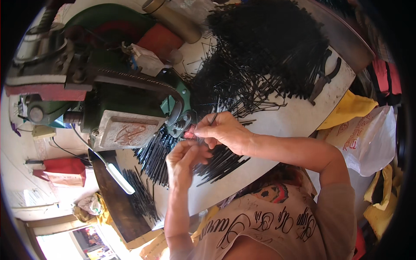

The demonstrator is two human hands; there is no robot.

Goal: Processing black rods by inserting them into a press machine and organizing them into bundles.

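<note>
Close to the working end of a green machine (177,115), my two hands come together. My right hand (229,132) is closed in a pinch, and a thin black rod (212,118) sticks out between its fingers. Just below and to its left, my left hand (184,161) is curled with thumb and fingers together. Its fingertips are blurred, and whatever they hold cannot be made out. Something small and red (190,131) shows at the machine head beside my right fingertips. Under and around both hands lie bundles of black rods (158,158) on a pale tabletop (294,115).
A large heap of black rods (268,47) covers the far tabletop, with dark-handled pliers (324,78) at its right. A gold cylinder (173,21) lies behind. A white lamp (120,178) hangs at left. Yellow cloth (349,108) and a white plastic bag (368,141) are at right.
</note>
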